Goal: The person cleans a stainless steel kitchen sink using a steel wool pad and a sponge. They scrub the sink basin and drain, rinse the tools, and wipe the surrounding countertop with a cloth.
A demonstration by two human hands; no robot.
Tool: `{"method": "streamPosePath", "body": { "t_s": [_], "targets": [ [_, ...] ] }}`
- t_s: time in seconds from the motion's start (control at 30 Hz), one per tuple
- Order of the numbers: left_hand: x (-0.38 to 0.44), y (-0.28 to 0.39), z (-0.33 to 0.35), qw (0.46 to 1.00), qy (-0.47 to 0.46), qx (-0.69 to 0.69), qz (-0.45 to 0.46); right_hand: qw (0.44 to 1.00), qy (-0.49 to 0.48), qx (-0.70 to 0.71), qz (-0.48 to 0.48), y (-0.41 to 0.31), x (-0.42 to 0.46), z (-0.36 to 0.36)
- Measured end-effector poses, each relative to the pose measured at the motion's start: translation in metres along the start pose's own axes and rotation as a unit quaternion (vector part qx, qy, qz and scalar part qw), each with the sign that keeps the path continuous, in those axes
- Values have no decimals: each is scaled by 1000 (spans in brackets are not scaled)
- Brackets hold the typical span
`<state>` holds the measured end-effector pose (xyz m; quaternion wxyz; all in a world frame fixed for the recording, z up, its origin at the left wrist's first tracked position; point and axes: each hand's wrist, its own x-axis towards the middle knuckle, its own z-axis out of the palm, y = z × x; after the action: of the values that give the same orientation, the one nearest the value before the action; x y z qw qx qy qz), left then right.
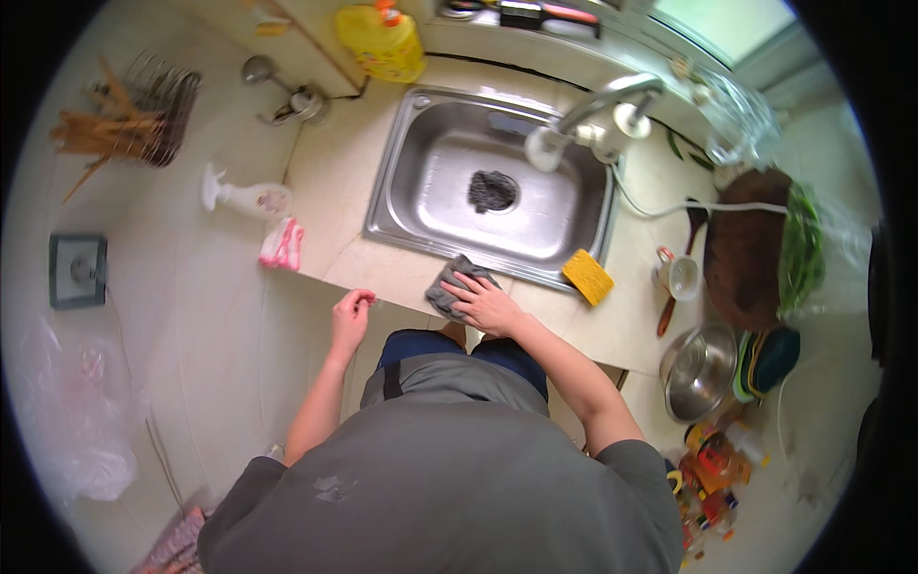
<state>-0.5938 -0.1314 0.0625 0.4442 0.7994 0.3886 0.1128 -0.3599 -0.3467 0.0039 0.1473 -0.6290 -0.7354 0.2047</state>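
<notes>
A grey cloth lies bunched on the front strip of the tiled counter, just before the stainless steel sink. My right hand presses flat on it with the fingers spread over its top. My left hand hangs at the counter's front edge, fingers curled, and I see nothing in it. A yellow sponge rests on the sink's front right corner, partly over the rim. Inside the basin a dark mesh-like scrubber sits at the drain.
The faucet arches over the basin's right side. On the left stand a white spray bottle and a red-white cloth. A yellow detergent jug is behind. Rightward are a mug, a wooden-handled utensil, a cutting board and a metal bowl.
</notes>
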Motion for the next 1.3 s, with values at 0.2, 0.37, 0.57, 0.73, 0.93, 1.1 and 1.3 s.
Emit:
{"method": "streamPosePath", "body": {
  "t_s": [0.2,0.37,0.57,0.73,0.93,1.1,1.3],
  "targets": [
    [-44,-13,-15,998,47,19,-25,997,-26,28,-60,0,107,8],
    [-36,-27,-8,994,87,63,-4,1000,-6,5,-24,-20,138,16],
    [30,43,14,978,89,50,181,806,216,476,278,-19,142,9],
    [66,70,32,988,29,-73,133,473,350,727,352,-2,66,-82],
    [101,145,111,958,-160,-199,130,524,409,650,369,18,35,-98],
    [165,169,175,923,-212,-313,-76,425,377,805,170,39,47,-108],
    [315,185,198,951,-168,-258,-11,609,366,671,210,64,-26,-129]
  ]
}}
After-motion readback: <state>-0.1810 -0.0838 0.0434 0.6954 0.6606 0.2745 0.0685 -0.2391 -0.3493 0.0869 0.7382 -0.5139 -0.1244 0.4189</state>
